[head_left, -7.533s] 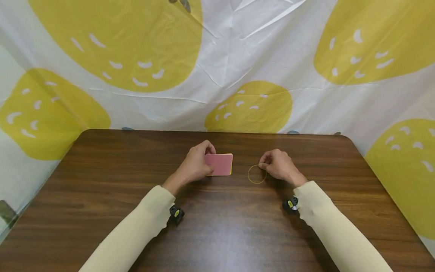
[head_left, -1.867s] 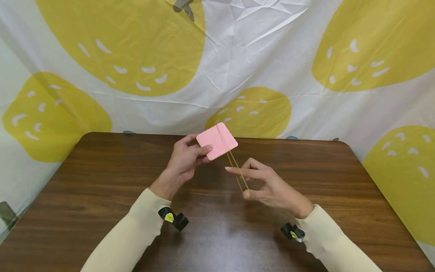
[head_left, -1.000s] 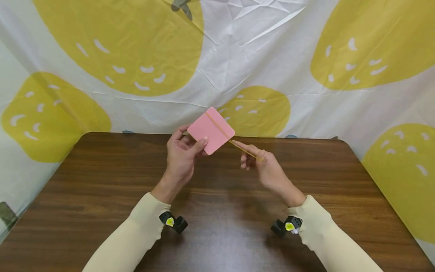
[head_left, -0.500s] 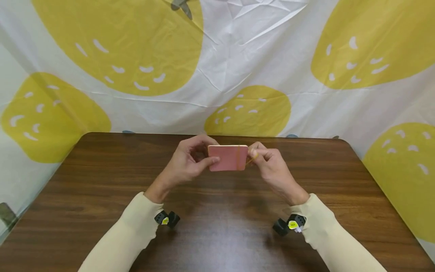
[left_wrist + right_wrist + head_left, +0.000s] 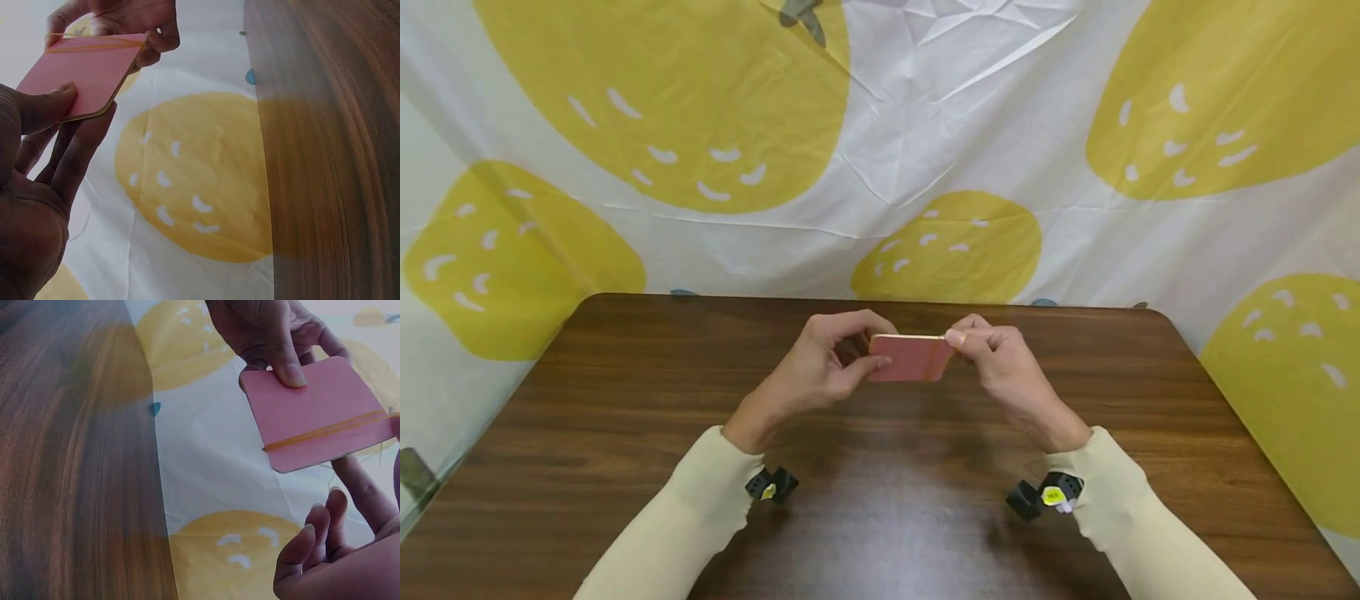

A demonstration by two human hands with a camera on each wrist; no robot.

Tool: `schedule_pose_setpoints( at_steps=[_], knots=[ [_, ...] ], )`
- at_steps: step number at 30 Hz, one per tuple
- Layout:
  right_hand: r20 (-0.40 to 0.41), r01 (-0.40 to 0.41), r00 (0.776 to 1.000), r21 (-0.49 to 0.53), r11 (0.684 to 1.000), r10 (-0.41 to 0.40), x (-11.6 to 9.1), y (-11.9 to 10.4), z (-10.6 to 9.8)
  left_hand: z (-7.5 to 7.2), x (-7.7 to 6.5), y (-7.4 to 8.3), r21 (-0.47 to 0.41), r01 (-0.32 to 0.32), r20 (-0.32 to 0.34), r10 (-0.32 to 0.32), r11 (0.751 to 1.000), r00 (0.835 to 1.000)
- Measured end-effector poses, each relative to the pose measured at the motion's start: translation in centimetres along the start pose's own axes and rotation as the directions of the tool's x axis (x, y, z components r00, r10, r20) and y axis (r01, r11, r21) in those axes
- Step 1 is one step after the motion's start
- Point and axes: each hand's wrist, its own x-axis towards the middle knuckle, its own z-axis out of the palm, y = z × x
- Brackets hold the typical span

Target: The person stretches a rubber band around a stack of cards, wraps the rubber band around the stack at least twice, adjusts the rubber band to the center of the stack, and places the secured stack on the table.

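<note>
My left hand (image 5: 816, 358) grips a small square stack of pink cards (image 5: 898, 360) with rounded corners, thumb on the pink face and fingers behind. It is tilted and held above the table. Near its right end, a yellow rubber band (image 5: 325, 431) crosses the pink face in two strands lying close together. The right hand (image 5: 1011, 367) pinches the band at the stack's upper right corner, thumb on the near side. In the right wrist view, its index finger reaches under the stack while the other fingers curl loosely. The cards' back is hidden.
A brown wood-grain table (image 5: 887, 517) spreads beneath both hands. Behind its far edge hangs a white cloth (image 5: 737, 250) printed with yellow fruit shapes. Each wrist wears a small black camera (image 5: 1030, 498).
The stack has been lifted and the band, earlier loose in the right hand, went round it. The right hand stretched the band away, then brought its loop back to the stack's edge.
</note>
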Motion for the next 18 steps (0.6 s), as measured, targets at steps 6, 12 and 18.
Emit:
schedule_pose_setpoints(
  at_steps=[6,12,18],
  knots=[
    [-0.004,0.015,1.000,-0.012,1.000,-0.015,-0.11,-0.09,-0.24,-0.01,-0.24,-0.10,0.028,0.018,-0.010,-0.017,0.999,1.000],
    [0.008,0.047,0.999,0.042,0.998,-0.048,-0.35,-0.38,-0.66,0.02,-0.41,-0.35,0.013,0.074,-0.031,-0.073,0.997,0.997],
    [0.037,0.131,0.990,0.057,0.990,-0.133,-0.38,-0.61,-0.85,0.19,-0.23,-0.39,-0.015,0.132,-0.047,-0.133,0.991,0.990]
  ],
)
